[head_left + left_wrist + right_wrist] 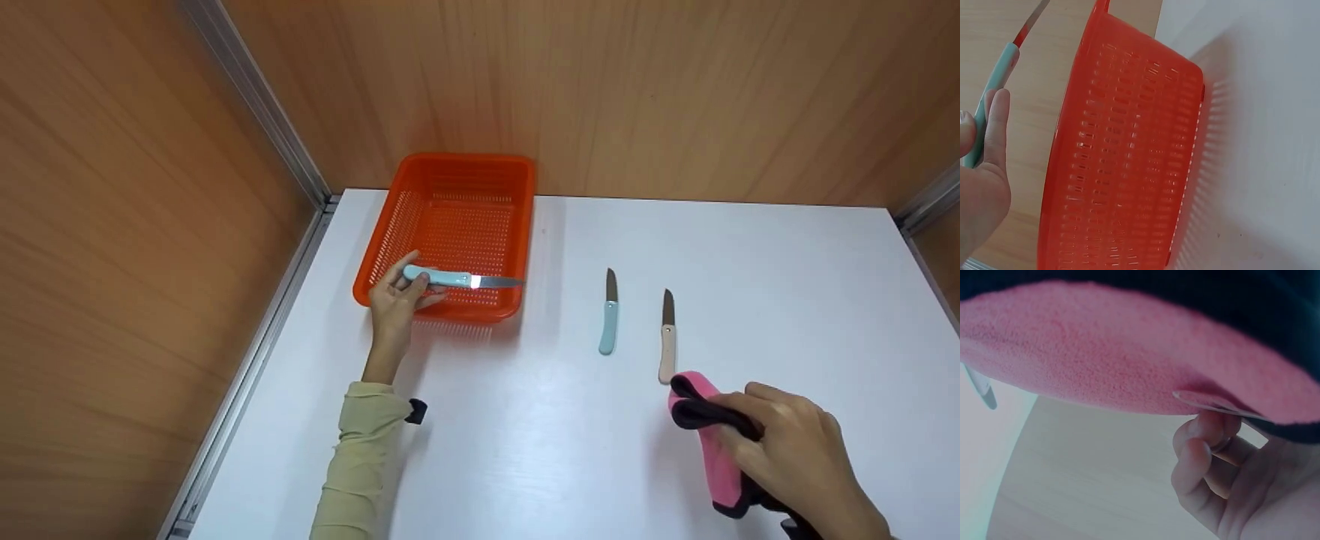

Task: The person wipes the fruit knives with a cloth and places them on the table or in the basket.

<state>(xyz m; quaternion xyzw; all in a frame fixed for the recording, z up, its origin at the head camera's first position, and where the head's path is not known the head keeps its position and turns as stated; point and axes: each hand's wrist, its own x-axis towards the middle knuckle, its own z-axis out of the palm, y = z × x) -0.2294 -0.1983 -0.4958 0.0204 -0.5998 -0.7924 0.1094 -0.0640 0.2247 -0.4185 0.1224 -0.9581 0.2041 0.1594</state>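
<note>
My left hand (396,304) pinches a small knife (442,277) by its light blue handle, over the near part of an orange-red perforated basket (527,225). The blade points right in the head view; the left wrist view shows the knife's handle (1000,70) above the basket's rim. At the lower right, my right hand (795,439) grips a folded pink cloth with black edging (720,465). In the right wrist view the pink cloth (1084,349) hangs over the curled fingers (1193,461).
A second light blue-handled knife (609,322) lies on the white table (510,465), right of the basket. Beside it lies a knife with a beige handle (667,349), close to the cloth. Wooden panels (637,97) stand behind and to the left, with metal rails (259,97) at the corner.
</note>
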